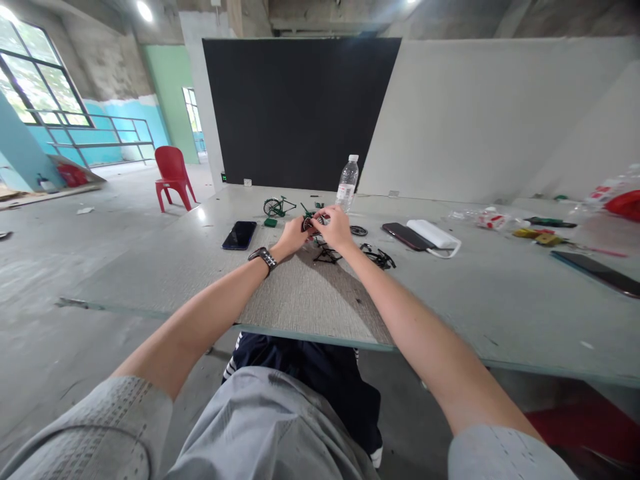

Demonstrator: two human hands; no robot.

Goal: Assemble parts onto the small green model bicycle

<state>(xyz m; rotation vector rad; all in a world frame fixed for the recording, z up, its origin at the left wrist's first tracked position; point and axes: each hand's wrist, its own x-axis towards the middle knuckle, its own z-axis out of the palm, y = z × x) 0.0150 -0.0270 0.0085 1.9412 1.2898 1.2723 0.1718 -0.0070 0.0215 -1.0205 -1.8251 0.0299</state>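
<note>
Both hands meet over the table, closed around a small dark wheel (306,224) of a model bicycle. My left hand (291,239) grips it from the left, and my right hand (334,227) pinches it from the right. Part of the wheel and whatever joins it is hidden by the fingers. Behind my left hand stands a green model bicycle (279,207), with a small green piece (271,223) in front of it. Black model parts (327,253) lie just below my hands. More black parts (379,257) and a loose wheel (359,231) are to the right.
A clear plastic bottle (347,183) stands behind my right hand. One phone (239,235) lies on the left; another phone (406,237) rests beside a white power bank (433,236). Farther right are plastic packaging (493,219), yellow pieces (537,236) and a dark phone (597,272).
</note>
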